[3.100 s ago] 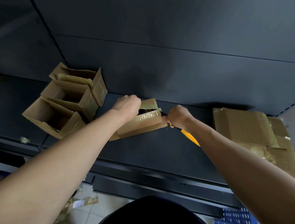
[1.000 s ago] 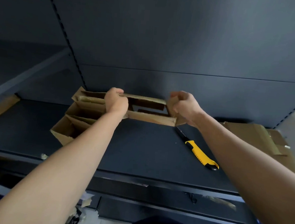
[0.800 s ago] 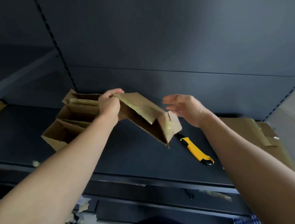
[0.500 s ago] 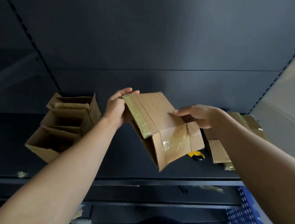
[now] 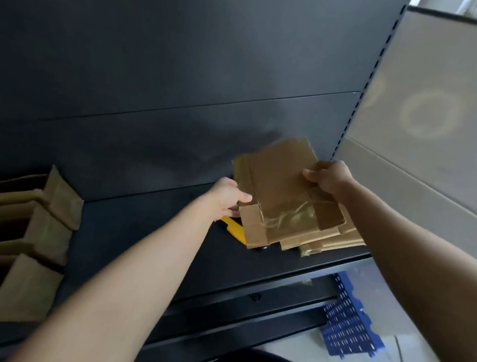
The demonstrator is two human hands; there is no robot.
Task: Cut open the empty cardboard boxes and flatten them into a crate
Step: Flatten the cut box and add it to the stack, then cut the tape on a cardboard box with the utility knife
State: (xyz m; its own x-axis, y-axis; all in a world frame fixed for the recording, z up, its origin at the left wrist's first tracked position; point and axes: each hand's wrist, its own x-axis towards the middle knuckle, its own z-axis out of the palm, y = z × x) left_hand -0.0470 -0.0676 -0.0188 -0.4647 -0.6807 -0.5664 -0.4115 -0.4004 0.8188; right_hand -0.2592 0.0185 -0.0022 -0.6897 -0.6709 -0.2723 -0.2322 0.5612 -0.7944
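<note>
Over the shelf (image 5: 142, 230), 2 hands (image 5: 227, 197) (image 5: 328, 179) hold a flattened, tape-streaked box (image 5: 282, 190).

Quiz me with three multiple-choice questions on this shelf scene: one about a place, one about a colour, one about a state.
1. Where do the open boxes stand?
A. left end of the shelf
B. the floor
C. a chair

2. The knife handle is:
A. red
B. green
C. yellow

3. The held box is:
A. sealed
B. flattened
C. soaked

Answers:
1 A, they sit at the far left of the shelf.
2 C, yellow shows just below the left hand.
3 B, it lies flat between the left hand and the right hand.
</note>
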